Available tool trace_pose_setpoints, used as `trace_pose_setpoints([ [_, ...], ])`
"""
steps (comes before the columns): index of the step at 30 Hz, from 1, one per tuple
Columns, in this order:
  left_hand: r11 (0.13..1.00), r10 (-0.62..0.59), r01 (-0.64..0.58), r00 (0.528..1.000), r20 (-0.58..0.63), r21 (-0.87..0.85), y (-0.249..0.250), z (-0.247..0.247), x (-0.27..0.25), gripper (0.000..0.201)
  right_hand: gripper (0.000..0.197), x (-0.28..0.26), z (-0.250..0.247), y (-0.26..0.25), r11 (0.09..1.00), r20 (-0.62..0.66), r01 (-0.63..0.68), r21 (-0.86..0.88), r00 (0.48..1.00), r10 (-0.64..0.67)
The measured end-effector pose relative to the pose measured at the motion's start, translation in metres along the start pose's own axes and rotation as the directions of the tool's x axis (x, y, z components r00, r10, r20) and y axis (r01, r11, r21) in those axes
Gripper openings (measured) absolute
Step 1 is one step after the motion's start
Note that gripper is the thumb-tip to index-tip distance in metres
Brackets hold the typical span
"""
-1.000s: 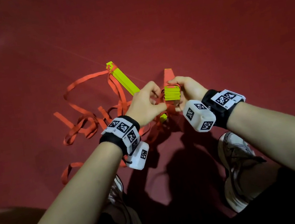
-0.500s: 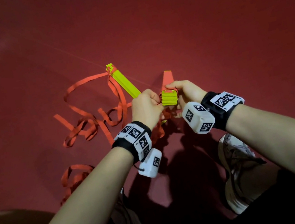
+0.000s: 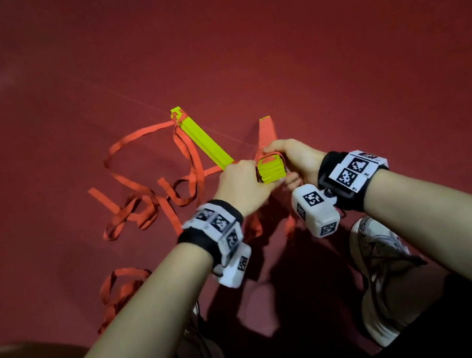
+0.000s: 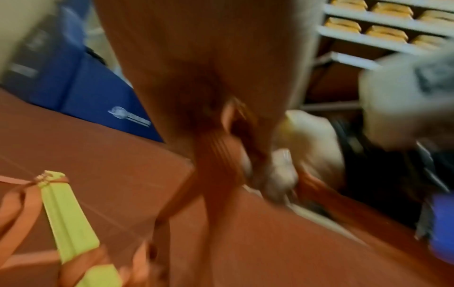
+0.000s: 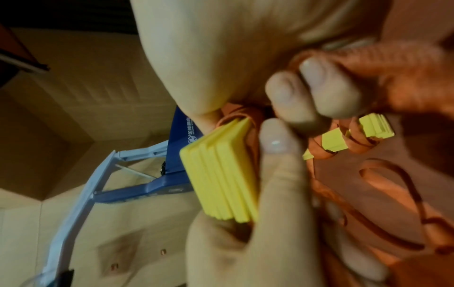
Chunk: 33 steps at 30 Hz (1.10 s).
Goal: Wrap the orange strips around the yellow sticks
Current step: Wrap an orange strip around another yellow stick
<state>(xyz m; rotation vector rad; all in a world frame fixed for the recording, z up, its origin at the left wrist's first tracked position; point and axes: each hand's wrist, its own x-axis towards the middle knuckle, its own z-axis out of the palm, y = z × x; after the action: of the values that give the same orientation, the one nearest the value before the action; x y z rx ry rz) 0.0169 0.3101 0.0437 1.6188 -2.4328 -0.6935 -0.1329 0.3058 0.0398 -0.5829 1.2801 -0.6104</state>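
Right hand (image 3: 291, 158) clamps the near end of the sticks (image 3: 271, 169), a stacked yellow bundle, thumb and fingers curled tight around it, as the right wrist view shows. Left hand (image 3: 242, 187) is fisted just beside it, gripping a strip (image 4: 216, 155) that runs taut out of its fist in the left wrist view. The bundle sits above the red floor (image 3: 334, 66), its far end (image 3: 179, 116) angling up and away to the left. One strip is tied at that far tip, a few turns circle the shaft, but most of the strips (image 3: 144, 201) sprawl loose on the floor to the left. I'd call this early going: plenty of winding left.
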Motion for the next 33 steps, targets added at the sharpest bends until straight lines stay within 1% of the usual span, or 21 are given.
trace_pose_setpoints([
  [1,0.998,0.033,-0.027,0.993,0.116,-0.054,-0.003,-0.01,0.001,0.044,0.048,0.0,-0.003,-0.002,0.999,0.02,-0.005,0.049,1.0,0.004],
  [2,0.99,0.064,-0.033,0.972,0.225,-0.139,-0.006,-0.022,0.003,0.043,0.046,0.0,-0.005,-0.004,0.995,0.032,-0.007,0.097,0.999,0.004],
  [3,0.97,0.087,-0.011,0.948,0.305,-0.244,-0.01,-0.033,0.004,0.043,0.043,-0.001,-0.007,-0.007,0.991,0.038,-0.005,0.135,0.999,0.0],
  [4,0.935,0.093,0.043,0.929,0.359,-0.351,-0.015,-0.043,0.005,0.044,0.039,-0.003,-0.008,-0.011,0.988,0.053,0.003,0.157,0.999,-0.011],
  [5,0.888,0.084,0.105,0.92,0.383,-0.448,-0.018,-0.053,0.006,0.039,0.037,-0.003,-0.009,-0.014,0.988,0.067,0.021,0.156,0.997,-0.032],
  [6,0.837,0.067,0.154,0.924,0.378,-0.525,-0.019,-0.06,0.006,0.029,0.037,-0.004,-0.009,-0.018,0.99,0.086,0.042,0.138,0.995,-0.055],
  [7,0.798,0.054,0.165,0.939,0.341,-0.58,-0.017,-0.066,0.005,0.02,0.035,-0.005,-0.008,-0.022,0.991,0.098,0.063,0.119,0.992,-0.075],
  [8,0.791,0.039,0.133,0.963,0.266,-0.597,-0.014,-0.071,0.004,0.023,0.031,-0.006,-0.007,-0.027,0.991,0.116,0.074,0.116,0.989,-0.087],
  [9,0.813,0.039,0.07,0.984,0.174,-0.578,-0.012,-0.073,0.003,0.029,0.026,-0.008,-0.006,-0.031,0.99,0.128,0.076,0.122,0.988,-0.091],
  [11,0.862,0.104,-0.079,0.994,0.023,-0.501,-0.007,-0.074,0.003,0.041,0.021,-0.01,-0.003,-0.037,0.989,0.161,0.066,0.133,0.983,-0.087],
  [13,0.887,0.181,-0.19,0.982,-0.06,-0.422,-0.005,-0.072,0.003,0.048,0.017,-0.015,0.0,-0.04,0.991,0.183,0.05,0.124,0.98,-0.072],
  [16,0.89,0.275,-0.294,0.956,-0.104,-0.348,-0.002,-0.074,0.002,0.046,0.013,-0.022,0.004,-0.04,0.991,0.226,0.033,0.132,0.972,-0.063],
  [18,0.897,0.355,-0.377,0.926,-0.132,-0.232,-0.002,-0.072,0.003,0.048,0.014,-0.024,0.005,-0.038,0.987,0.202,0.046,0.152,0.976,-0.077],
  [19,0.899,0.389,-0.413,0.906,-0.17,-0.144,-0.003,-0.07,0.003,0.048,0.017,-0.024,0.005,-0.037,0.986,0.19,0.055,0.16,0.978,-0.086],
  [21,0.902,0.417,-0.432,0.869,-0.265,0.003,-0.007,-0.064,0.003,0.047,0.018,-0.024,0.004,-0.037,0.982,0.19,0.049,0.182,0.978,-0.083],
  [23,0.909,0.405,-0.413,0.851,-0.334,0.049,-0.008,-0.06,0.003,0.043,0.02,-0.025,0.001,-0.037,0.98,0.202,0.019,0.197,0.978,-0.059],
  [24,0.905,0.409,-0.424,0.845,-0.345,0.034,-0.008,-0.057,0.004,0.042,0.023,-0.025,0.0,-0.037,0.979,0.212,0.008,0.202,0.976,-0.052],
  [27,0.867,0.436,-0.491,0.827,-0.355,-0.081,-0.007,-0.052,0.006,0.04,0.032,-0.03,0.001,-0.037,0.978,0.245,-0.02,0.206,0.969,-0.031],
  [29,0.869,0.407,-0.48,0.829,-0.382,-0.116,-0.004,-0.054,0.006,0.042,0.038,-0.032,0.003,-0.04,0.979,0.253,-0.037,0.202,0.967,-0.016],
  [31,0.868,0.372,-0.474,0.817,-0.441,-0.146,0.0,-0.061,0.005,0.04,0.049,-0.032,0.004,-0.045,0.98,0.248,0.0,0.2,0.967,-0.051],
  [33,0.848,0.304,-0.47,0.81,-0.501,-0.245,0.003,-0.073,0.007,0.036,0.064,-0.032,0.005,-0.052,0.987,0.235,0.088,0.133,0.965,-0.118],
])
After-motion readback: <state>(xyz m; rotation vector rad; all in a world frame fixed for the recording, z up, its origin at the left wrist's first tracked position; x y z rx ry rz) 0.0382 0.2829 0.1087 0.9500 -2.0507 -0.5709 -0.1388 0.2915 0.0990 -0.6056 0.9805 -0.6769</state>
